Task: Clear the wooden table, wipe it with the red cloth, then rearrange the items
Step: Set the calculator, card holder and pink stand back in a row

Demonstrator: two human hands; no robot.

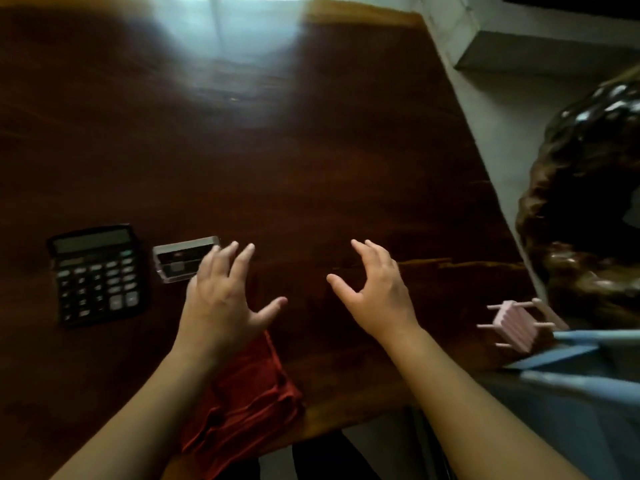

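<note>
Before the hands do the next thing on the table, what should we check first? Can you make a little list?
1. Left hand empty: ok, fingers spread, holding nothing.
2. Right hand empty: ok, open above the wood.
3. Red cloth within reach: ok, it lies crumpled at the near edge, partly under the left forearm.
4. Wooden table cleared: not ok, the calculator and a small clear case are still on it.
5. Pink rack safely placed: cannot tell, it is blurred at the right edge.
6. Table already wiped: cannot tell.
</note>
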